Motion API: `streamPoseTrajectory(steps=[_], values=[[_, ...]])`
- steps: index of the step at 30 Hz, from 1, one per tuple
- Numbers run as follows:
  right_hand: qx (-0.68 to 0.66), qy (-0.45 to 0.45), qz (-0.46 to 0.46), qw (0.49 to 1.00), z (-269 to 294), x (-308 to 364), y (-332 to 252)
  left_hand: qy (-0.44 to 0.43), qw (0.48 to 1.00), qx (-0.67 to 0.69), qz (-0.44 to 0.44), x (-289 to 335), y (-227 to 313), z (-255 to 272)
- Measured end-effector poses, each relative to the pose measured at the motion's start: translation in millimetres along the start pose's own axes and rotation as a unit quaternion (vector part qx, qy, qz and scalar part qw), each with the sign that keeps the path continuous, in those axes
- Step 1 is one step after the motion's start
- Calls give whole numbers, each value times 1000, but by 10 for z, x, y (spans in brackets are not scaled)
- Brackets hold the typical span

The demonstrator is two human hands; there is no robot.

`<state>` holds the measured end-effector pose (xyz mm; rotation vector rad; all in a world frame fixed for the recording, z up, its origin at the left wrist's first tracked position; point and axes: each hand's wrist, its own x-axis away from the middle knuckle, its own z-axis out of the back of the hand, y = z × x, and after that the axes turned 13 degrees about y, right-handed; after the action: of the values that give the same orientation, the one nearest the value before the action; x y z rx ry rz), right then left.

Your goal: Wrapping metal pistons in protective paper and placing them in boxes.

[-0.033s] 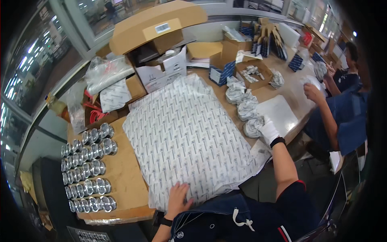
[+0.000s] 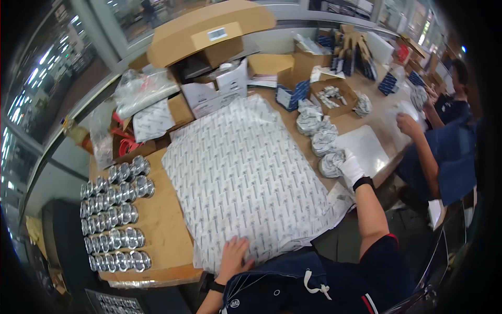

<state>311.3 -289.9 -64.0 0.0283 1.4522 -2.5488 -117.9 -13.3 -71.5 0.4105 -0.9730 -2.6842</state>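
My left hand (image 2: 235, 256) lies bare, fingers spread, on the near edge of a thick stack of printed wrapping paper (image 2: 246, 172). Off to the right, my right hand (image 2: 351, 168) wears a white glove. Its fingers are closed on the side of a paper-wrapped bundle (image 2: 330, 164), the nearest in a row on the table. Behind that one sit another wrapped bundle (image 2: 324, 140) and a further wrapped bundle (image 2: 309, 119). What the paper encloses is hidden.
Rows of shiny metal ring-shaped parts (image 2: 117, 214) stand at the left on cardboard. Behind the paper are an open white box (image 2: 219, 91) and a small carton of white pieces (image 2: 340, 107). A clear sheet (image 2: 366, 146) lies rightward; a co-worker (image 2: 439, 141) handles things beyond.
The whole view has shifted slightly. Both hands stay in the same places, the left on the paper and the right at the bundle.
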Motion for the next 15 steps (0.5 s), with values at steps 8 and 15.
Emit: streamPoseTrajectory(steps=[8,15], values=[[257,75,71,961,92,-741,471,-35,994,-81,-69,-59,39,-218],[51,-194,351,915,-2108,464,-2460,37,999,-17,-34,289,-52,-310]])
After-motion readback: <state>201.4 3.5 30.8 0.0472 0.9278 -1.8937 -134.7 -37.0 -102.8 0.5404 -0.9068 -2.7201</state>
